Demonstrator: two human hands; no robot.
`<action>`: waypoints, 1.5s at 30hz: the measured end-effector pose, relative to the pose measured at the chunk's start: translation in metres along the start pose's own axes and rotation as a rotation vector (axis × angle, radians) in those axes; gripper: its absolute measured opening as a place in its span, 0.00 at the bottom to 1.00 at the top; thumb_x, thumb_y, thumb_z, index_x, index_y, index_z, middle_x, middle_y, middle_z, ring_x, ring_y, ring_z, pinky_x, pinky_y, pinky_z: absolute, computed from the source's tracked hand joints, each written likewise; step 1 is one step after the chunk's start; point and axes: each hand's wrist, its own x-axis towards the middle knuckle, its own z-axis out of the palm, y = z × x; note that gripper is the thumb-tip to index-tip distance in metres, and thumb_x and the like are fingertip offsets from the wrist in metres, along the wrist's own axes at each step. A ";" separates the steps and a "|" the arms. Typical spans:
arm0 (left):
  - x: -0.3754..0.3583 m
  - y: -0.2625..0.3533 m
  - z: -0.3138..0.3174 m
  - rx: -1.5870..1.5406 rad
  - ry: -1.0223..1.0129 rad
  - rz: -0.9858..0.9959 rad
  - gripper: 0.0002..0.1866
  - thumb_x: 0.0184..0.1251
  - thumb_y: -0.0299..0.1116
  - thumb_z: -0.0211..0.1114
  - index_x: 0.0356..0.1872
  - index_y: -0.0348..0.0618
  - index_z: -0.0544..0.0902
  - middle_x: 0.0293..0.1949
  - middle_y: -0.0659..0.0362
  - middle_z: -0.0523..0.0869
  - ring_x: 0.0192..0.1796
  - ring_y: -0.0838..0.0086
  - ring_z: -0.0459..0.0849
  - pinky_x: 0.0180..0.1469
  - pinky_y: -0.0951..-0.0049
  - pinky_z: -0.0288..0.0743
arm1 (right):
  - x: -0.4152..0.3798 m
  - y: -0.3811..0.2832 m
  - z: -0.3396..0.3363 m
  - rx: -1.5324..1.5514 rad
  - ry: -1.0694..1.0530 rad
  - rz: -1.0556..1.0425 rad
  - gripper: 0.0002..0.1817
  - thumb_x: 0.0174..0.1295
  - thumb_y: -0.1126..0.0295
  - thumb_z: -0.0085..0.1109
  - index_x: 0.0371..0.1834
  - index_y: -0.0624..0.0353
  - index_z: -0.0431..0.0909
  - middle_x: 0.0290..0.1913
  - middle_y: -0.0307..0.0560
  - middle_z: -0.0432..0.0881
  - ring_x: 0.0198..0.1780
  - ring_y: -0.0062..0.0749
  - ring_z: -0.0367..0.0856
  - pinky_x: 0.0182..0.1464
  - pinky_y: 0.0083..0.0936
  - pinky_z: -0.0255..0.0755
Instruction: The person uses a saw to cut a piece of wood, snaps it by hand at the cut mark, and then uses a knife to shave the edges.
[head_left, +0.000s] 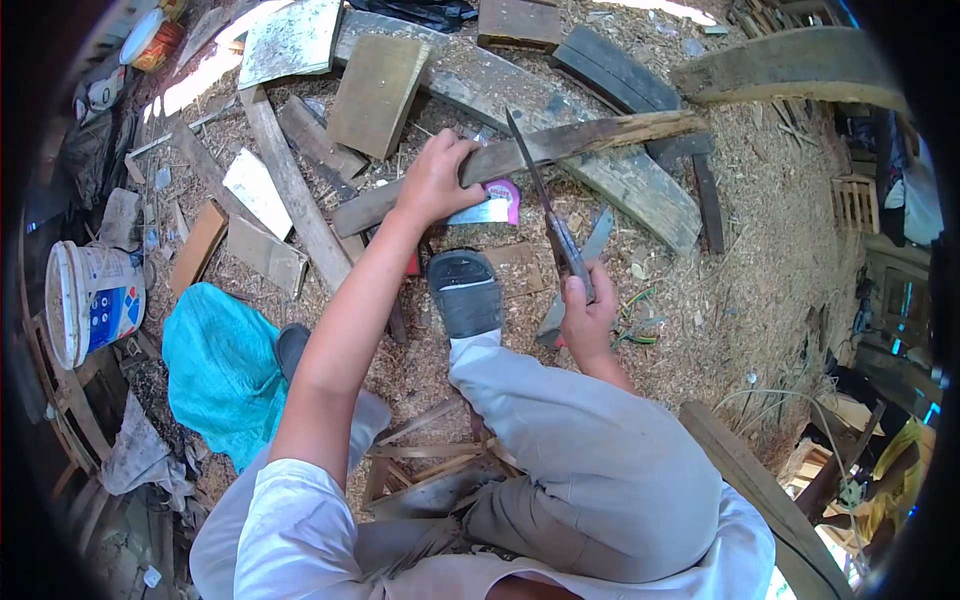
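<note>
My left hand (pixel 438 180) is wrapped over a long narrow wooden strip (pixel 590 138), pressing it near its left part. The strip lies slantwise over a wider weathered board (pixel 640 190), and its right end looks splintered. My right hand (pixel 588 308) grips the dark handle of a handsaw (pixel 541 190). Seen nearly edge-on, the saw's blade points away from me and overlaps the strip to the right of my left hand. Just under the strip, beside my left fingers, is a pink-edged piece with lettering (pixel 508 202).
Wood shavings cover the ground. Boards and offcuts lie around, including a thick wooden block (pixel 378 95) and a dark beam (pixel 615 70). At left stand a white bucket (pixel 95 305) and a turquoise sack (pixel 222 370). My sandalled foot (pixel 466 292) is below the strip.
</note>
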 end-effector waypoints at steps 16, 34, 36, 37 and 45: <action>-0.062 -0.015 -0.019 0.101 0.021 -0.090 0.27 0.46 0.38 0.76 0.50 0.40 0.81 0.45 0.49 0.78 0.54 0.49 0.79 0.57 0.53 0.76 | -0.015 -0.003 0.023 0.143 -0.086 0.017 0.07 0.68 0.70 0.63 0.39 0.61 0.75 0.24 0.41 0.69 0.24 0.27 0.66 0.29 0.30 0.63; -0.020 -0.009 0.020 0.341 -0.031 -0.554 0.31 0.78 0.48 0.45 0.29 0.37 0.91 0.35 0.39 0.90 0.39 0.43 0.91 0.48 0.47 0.85 | -0.016 -0.028 0.024 0.025 -0.173 0.039 0.09 0.67 0.70 0.65 0.37 0.62 0.76 0.24 0.43 0.71 0.24 0.28 0.66 0.28 0.31 0.62; -0.021 -0.009 0.019 0.342 -0.031 -0.559 0.31 0.78 0.48 0.45 0.29 0.37 0.91 0.35 0.39 0.90 0.39 0.43 0.91 0.48 0.47 0.85 | -0.017 -0.025 0.026 0.006 -0.150 0.006 0.09 0.67 0.70 0.65 0.37 0.62 0.75 0.24 0.43 0.70 0.24 0.28 0.66 0.28 0.31 0.62; -0.021 -0.008 0.019 0.338 -0.027 -0.555 0.31 0.78 0.48 0.45 0.29 0.37 0.91 0.35 0.39 0.90 0.39 0.43 0.91 0.48 0.47 0.85 | -0.017 -0.025 0.026 0.005 -0.152 0.006 0.09 0.67 0.70 0.65 0.37 0.62 0.75 0.24 0.43 0.70 0.24 0.28 0.66 0.28 0.31 0.62; -0.019 -0.006 0.017 0.326 -0.043 -0.576 0.31 0.78 0.49 0.45 0.30 0.38 0.92 0.36 0.39 0.91 0.40 0.44 0.91 0.49 0.47 0.85 | -0.013 -0.035 0.033 0.011 -0.143 0.010 0.10 0.67 0.70 0.66 0.34 0.62 0.74 0.22 0.43 0.69 0.23 0.29 0.67 0.27 0.31 0.63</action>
